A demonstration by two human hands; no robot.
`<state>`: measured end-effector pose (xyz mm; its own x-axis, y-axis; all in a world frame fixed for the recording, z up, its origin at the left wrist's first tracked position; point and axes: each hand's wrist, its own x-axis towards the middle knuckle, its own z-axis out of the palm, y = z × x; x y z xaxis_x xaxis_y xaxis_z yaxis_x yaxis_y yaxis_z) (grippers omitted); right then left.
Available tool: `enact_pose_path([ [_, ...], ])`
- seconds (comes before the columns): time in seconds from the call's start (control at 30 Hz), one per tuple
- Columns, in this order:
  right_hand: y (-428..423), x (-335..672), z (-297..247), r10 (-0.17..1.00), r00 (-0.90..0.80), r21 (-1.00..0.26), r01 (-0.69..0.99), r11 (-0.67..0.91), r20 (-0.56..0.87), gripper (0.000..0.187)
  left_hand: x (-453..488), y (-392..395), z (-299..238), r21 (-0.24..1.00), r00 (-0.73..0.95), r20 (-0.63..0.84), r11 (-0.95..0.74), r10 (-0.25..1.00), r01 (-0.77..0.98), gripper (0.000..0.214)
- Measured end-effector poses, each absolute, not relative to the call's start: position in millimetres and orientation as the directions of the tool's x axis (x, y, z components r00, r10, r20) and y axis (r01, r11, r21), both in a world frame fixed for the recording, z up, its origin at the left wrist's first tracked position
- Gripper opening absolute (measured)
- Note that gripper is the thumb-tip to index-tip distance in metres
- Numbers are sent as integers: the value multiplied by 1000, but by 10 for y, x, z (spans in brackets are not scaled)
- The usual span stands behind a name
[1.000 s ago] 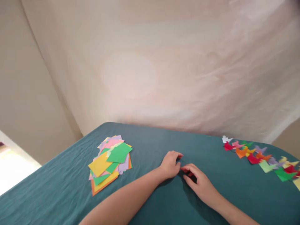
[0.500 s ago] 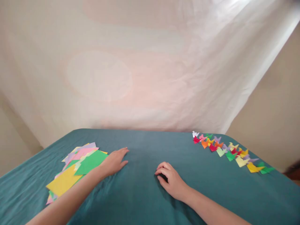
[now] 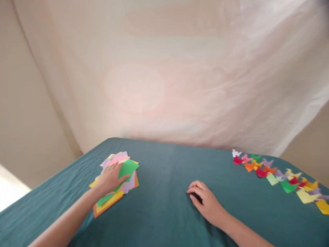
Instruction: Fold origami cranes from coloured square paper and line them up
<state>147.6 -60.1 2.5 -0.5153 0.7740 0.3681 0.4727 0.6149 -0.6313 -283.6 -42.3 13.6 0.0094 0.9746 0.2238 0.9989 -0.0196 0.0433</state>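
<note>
My left hand (image 3: 111,178) lies flat on a loose stack of coloured paper squares (image 3: 128,169), fingers stretched over the green top sheet. My right hand (image 3: 207,202) rests on the teal tablecloth (image 3: 164,164) near the middle, palm down. Its fingers are curled over a small dark spot that I cannot make out. A row of small folded paper figures (image 3: 272,173) in many colours runs along the right side of the table, well away from both hands.
A pale draped sheet (image 3: 167,79) hangs as a backdrop behind the table's far edge. The table's left edge drops off toward a bright floor (image 3: 10,188). Teal cloth lies between the stack and the folded figures.
My left hand left the red piece by my right hand and moved left onto the paper stack. My right hand stayed curled on the cloth; the red piece no longer shows.
</note>
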Motion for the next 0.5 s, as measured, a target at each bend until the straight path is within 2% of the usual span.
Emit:
enact_pose_path([
  [0.27,-565,1489,-81,757,-564,-603,492,628,329,18,-2663,-516,157,123,-38,188,15,981,992,62],
  [0.5,-576,1483,-68,758,-564,-586,508,631,328,18,-2838,-464,232,201,-115,267,61,957,978,53],
])
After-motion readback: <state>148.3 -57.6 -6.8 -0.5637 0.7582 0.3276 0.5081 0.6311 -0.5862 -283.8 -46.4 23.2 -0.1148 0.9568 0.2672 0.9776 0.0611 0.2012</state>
